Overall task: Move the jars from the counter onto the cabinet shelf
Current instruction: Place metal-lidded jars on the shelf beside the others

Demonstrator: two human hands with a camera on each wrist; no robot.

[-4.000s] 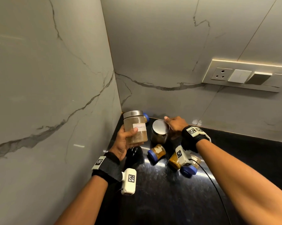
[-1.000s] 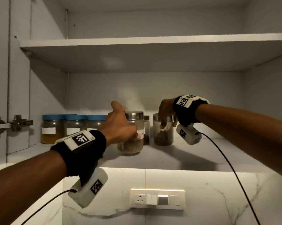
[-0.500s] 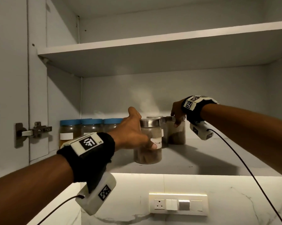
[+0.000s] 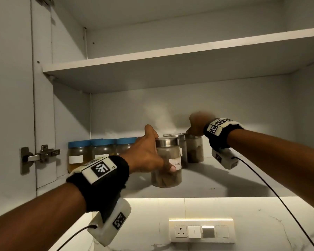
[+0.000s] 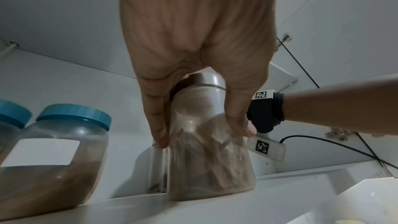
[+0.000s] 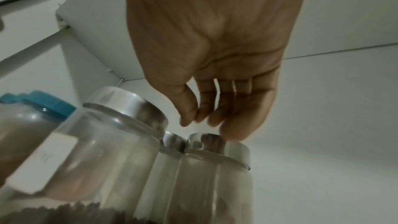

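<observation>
Left hand (image 4: 147,156): wrapped round the labelled jar (image 4: 168,171), standing on the shelf (image 4: 225,189).
Right hand (image 4: 197,124): fingers loosely curled above the rear jar (image 4: 195,149), holding nothing.

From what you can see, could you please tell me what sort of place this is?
Probably a home kitchen: a wall cabinet shelf holds jars of what look like spices, above a marble backsplash with a switch panel.
</observation>
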